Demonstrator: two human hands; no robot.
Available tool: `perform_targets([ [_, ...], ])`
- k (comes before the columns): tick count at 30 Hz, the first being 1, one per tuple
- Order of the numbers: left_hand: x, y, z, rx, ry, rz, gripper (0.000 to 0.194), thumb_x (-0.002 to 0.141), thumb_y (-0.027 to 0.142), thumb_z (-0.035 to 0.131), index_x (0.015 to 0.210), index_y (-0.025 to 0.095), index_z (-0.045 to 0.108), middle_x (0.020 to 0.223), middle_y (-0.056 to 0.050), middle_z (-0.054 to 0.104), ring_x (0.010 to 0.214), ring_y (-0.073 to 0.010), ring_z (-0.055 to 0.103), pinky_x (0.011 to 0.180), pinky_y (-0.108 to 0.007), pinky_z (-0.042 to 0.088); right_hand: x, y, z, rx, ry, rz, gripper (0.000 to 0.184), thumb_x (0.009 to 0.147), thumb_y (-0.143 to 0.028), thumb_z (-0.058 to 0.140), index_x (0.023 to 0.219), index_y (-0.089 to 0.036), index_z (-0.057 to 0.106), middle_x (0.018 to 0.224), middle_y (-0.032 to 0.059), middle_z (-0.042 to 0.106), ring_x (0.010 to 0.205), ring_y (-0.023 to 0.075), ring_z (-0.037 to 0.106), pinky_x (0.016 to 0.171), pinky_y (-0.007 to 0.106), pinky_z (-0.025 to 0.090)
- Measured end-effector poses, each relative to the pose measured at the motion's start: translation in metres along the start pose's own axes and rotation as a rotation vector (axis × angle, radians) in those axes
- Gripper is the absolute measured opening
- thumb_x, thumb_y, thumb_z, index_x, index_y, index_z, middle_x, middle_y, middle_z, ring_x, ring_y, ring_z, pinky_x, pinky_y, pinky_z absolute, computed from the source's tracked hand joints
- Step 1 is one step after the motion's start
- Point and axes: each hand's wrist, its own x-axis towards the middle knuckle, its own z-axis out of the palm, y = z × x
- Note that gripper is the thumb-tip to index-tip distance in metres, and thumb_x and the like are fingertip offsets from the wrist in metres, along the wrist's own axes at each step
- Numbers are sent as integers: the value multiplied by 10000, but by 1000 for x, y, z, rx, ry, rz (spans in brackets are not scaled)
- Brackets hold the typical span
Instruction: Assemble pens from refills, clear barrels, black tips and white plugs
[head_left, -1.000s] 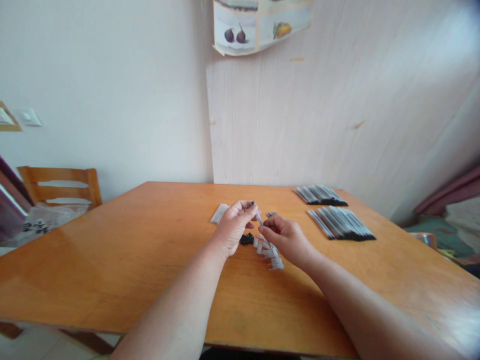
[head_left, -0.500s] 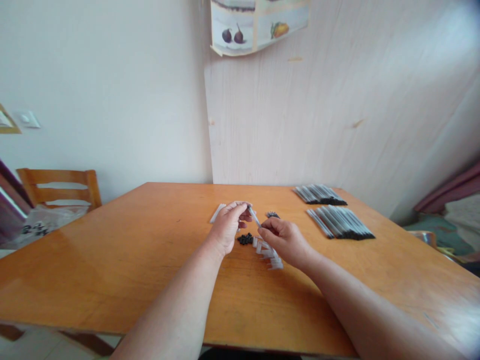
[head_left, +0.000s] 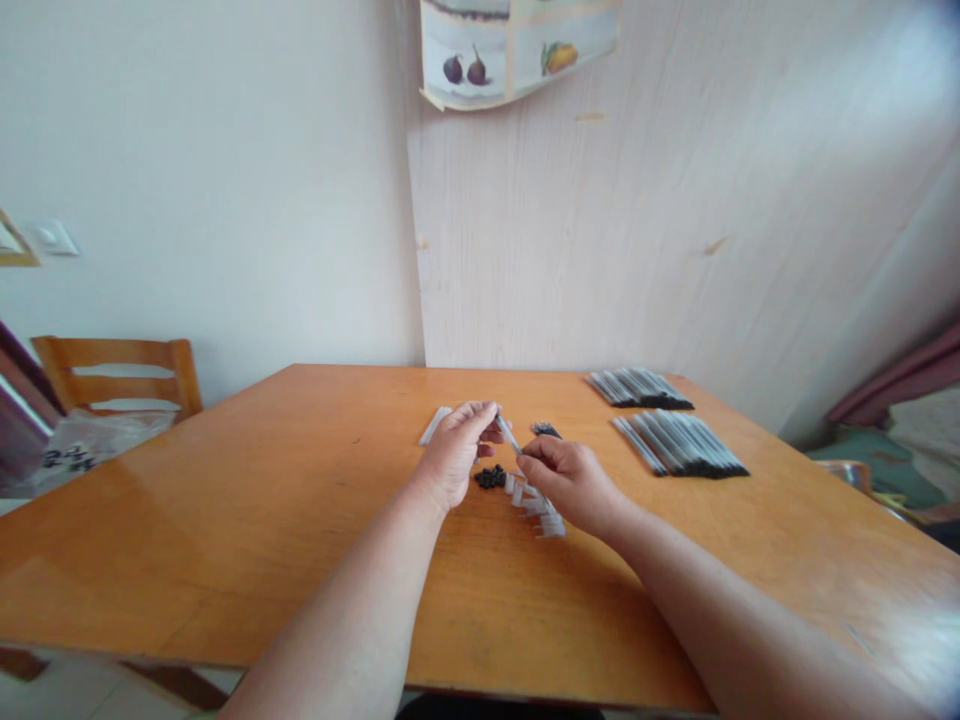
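Note:
Over the middle of the orange wooden table [head_left: 225, 520], my left hand [head_left: 454, 455] and my right hand [head_left: 566, 480] both pinch a thin clear tube [head_left: 508, 434] that spans the gap between them. Under the hands lie a small heap of black caps [head_left: 492, 477] and a row of short clear pieces [head_left: 538, 508]. A few more clear tubes [head_left: 436, 425] lie just beyond my left hand. Another little dark cluster [head_left: 545, 429] sits beyond my right hand.
Two bundles of finished grey tubes with black ends lie at the far right, one nearer [head_left: 679, 444] and one farther back [head_left: 637, 389]. A wooden chair [head_left: 120, 375] and a plastic bag [head_left: 82, 440] stand at the left. Walls close off the back.
The left hand came down a little from its raised position a second ago and now meets the right hand lower over the table. The tube tilted with it.

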Motion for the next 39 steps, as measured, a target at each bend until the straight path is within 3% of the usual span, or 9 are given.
perform_targets([
  [4, -1, -1, -1, -7, 1, -17, 283, 752, 418, 701, 865, 182, 594, 845, -40, 690, 725, -111, 623, 599, -201, 418, -1, -2, -1, 21, -20, 15, 242, 875, -364, 506, 730, -194, 598, 590, -26, 541, 553, 112, 472, 522, 234, 333],
  [11, -1, 3, 0, -127, -75, -63, 250, 762, 345, 675, 941, 177, 628, 917, -51, 683, 754, -117, 624, 579, -201, 404, 0, -5, -3, 207, -88, 57, 274, 888, -393, 497, 730, -185, 582, 605, -19, 570, 535, 105, 474, 516, 234, 355],
  [16, 0, 1, 1, -104, -26, -46, 246, 741, 353, 723, 867, 170, 617, 869, -41, 681, 723, -102, 601, 608, -204, 409, 0, -2, 1, 295, -115, 63, 266, 892, -411, 507, 786, -180, 584, 625, -12, 574, 545, 104, 483, 531, 239, 373],
  [20, 2, 1, 0, -150, 33, -26, 230, 721, 323, 744, 828, 171, 610, 867, -39, 677, 718, -103, 596, 597, -206, 398, 3, 5, 8, 399, -41, 85, 273, 796, -391, 652, 928, -191, 521, 643, -51, 526, 545, 99, 465, 510, 229, 354],
  [24, 2, 3, -3, -226, 5, -52, 222, 705, 292, 755, 845, 169, 634, 882, -40, 674, 727, -110, 601, 605, -217, 405, 5, 6, 7, 374, -15, 112, 238, 787, -383, 655, 811, -187, 522, 625, -48, 495, 553, 97, 434, 503, 230, 327],
  [29, 2, 5, -5, -299, -53, -60, 198, 709, 273, 748, 844, 167, 650, 897, -28, 670, 715, -104, 597, 603, -227, 406, 2, 0, -3, 480, -135, 126, 281, 852, -432, 577, 756, -168, 578, 689, 8, 610, 605, 107, 493, 587, 254, 374],
  [32, 4, 4, -6, -312, -28, -58, 200, 697, 257, 761, 833, 163, 649, 890, -30, 675, 716, -102, 597, 603, -225, 403, 2, -3, -4, 537, -178, 150, 312, 847, -452, 586, 739, -160, 592, 688, 18, 620, 605, 108, 504, 605, 262, 382],
  [39, 10, 0, -8, -344, 68, -63, 209, 675, 232, 782, 826, 167, 651, 877, -27, 685, 762, -112, 616, 615, -221, 406, 3, -1, 0, 638, -111, 210, 309, 757, -422, 700, 849, -172, 543, 699, -12, 594, 618, 113, 521, 584, 252, 383],
])
